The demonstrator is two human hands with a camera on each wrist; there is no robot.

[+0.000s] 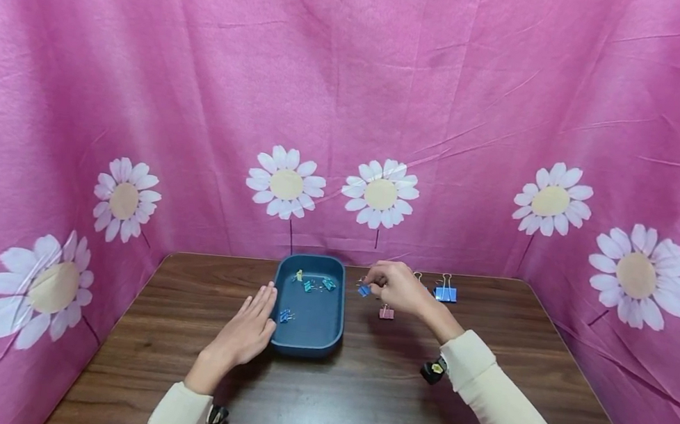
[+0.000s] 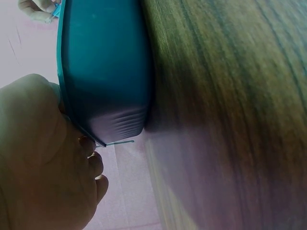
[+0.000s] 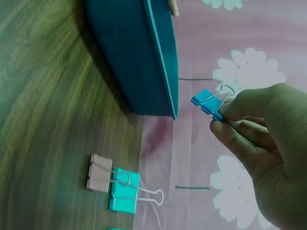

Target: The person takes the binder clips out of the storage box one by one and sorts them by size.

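One blue clip (image 3: 206, 102), likely light and best body-held, is pinched by the right hand (image 1: 399, 289); the straight-fingered left hand (image 1: 246, 329) touches the tray (image 1: 313, 333).

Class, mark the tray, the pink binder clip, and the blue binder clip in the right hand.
Dark blue tray (image 1: 316, 314), head view, bare inner floor
Pink binder clip (image 1: 387, 314), head view, body
Held blue binder clip (image 3: 211, 103), right wrist view, body

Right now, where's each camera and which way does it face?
Head: on the head, facing forward and down; left hand, right hand, sleeves show.
Left wrist: on that wrist, facing the tray side-on; left hand, part of right show.
Right wrist: on that wrist, facing the blue clip; right hand, bit of left show.
Wrist views share: tray, pink curtain.
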